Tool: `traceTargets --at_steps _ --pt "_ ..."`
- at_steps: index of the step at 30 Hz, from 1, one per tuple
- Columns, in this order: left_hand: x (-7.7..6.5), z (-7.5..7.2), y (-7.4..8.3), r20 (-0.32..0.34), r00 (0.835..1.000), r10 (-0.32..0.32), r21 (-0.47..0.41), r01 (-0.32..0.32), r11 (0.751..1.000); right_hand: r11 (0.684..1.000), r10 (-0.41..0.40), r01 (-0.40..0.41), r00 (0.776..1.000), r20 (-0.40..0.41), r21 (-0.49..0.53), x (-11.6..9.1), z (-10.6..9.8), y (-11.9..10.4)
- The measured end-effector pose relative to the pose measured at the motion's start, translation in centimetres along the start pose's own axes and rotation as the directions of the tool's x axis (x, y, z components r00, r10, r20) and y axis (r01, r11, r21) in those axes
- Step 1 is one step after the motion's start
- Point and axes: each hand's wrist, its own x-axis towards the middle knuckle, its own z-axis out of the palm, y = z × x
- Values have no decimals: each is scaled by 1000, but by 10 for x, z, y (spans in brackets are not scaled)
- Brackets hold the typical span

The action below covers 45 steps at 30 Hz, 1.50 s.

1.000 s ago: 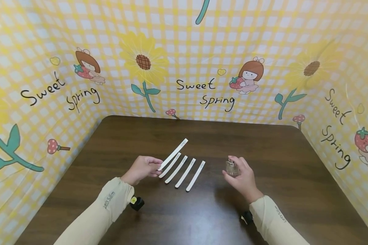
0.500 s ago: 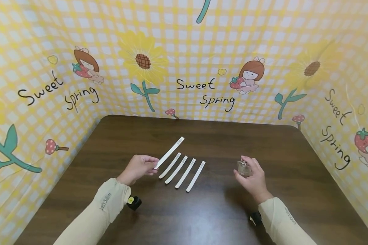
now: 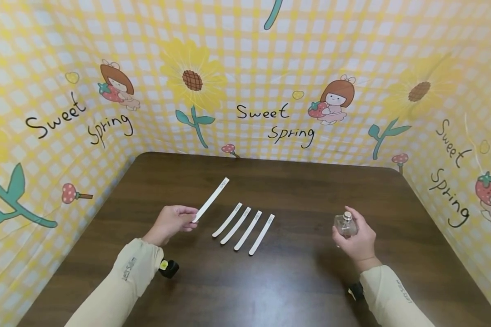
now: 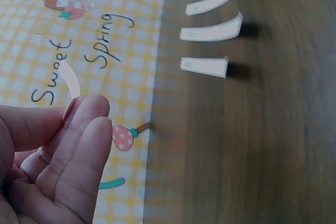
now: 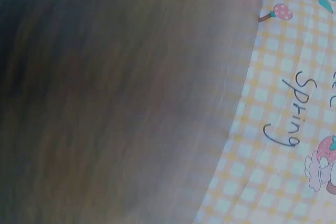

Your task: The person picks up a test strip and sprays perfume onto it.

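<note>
My left hand pinches the rounded lower end of a white paper perfume test strip between thumb and fingers. The strip slants up and away to the right, and in the left wrist view its curved blade rises past the fingertips. On the right, my right hand grips a small clear glass perfume bottle with a silvery neck on top, thumb and fingers round its sides. The bottle is upright over the table. Neither the right hand nor the bottle shows in the right wrist view.
Several more white test strips lie side by side, slanted, in the middle of the dark wooden table. Their printed ends point away from me. A yellow checked cloth walls in the back and both sides.
My left hand has drawn its strip leftward, away from the others. Meanwhile my right hand has carried the bottle to the right. The strips on the table stayed in place.
</note>
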Motion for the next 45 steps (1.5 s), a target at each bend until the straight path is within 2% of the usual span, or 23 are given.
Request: traceTargets --at_steps 3,10,13,16,18,19,22,24,26,28,33,35,38,40,42,45 --pt "0 -1 -4 -22 1000 -15 10 15 1000 998 -60 58 996 -61 -26 0 -1 5" --pt "2 -6 -15 -48 999 -19 -5 19 1000 988 -124 115 988 -89 -104 -3 0 15" --pt "4 -7 -18 -60 998 -36 -15 35 999 991 -85 79 995 -54 -106 -3 -1 16" --pt "5 -9 -20 -62 997 -45 -15 44 999 995 22 -16 998 60 -98 -2 -5 13" --pt "6 -10 -22 -56 997 -47 -17 46 999 988 133 -118 977 164 -97 0 -8 10" --pt "6 -10 -22 -52 997 -48 -17 47 999 980 192 -174 957 218 -101 1 -9 8" --pt "9 -10 -23 -41 998 -52 -23 51 998 941 340 -316 871 354 -126 6 -11 4" --pt "10 -9 -24 -37 998 -57 -29 56 998 922 384 -365 823 419 -129 9 -11 4" --pt "12 -9 -24 -31 998 -62 -38 61 997 915 394 -384 794 462 -121 12 -10 4" --pt "13 -8 -25 -26 997 -67 -44 66 997 920 378 -378 786 489 -103 13 -9 5" --pt "17 -5 -26 -19 997 -80 -36 79 996 950 295 -301 793 533 -77 16 -5 7" --pt "18 -3 -26 -18 996 -84 -23 84 996 955 283 -282 782 555 -90 17 -4 6" --pt "20 -1 -26 -16 996 -93 -6 93 996 951 297 -289 749 592 -112 19 -2 4" --pt "21 1 -26 -11 995 -97 4 97 995 950 301 -288 735 608 -123 19 0 4" --pt "21 4 -25 -4 995 -102 9 102 995 953 292 -279 731 617 -120 18 3 3" --pt "21 6 -25 4 994 -108 16 108 994 961 271 -249 738 619 -124 18 8 2"
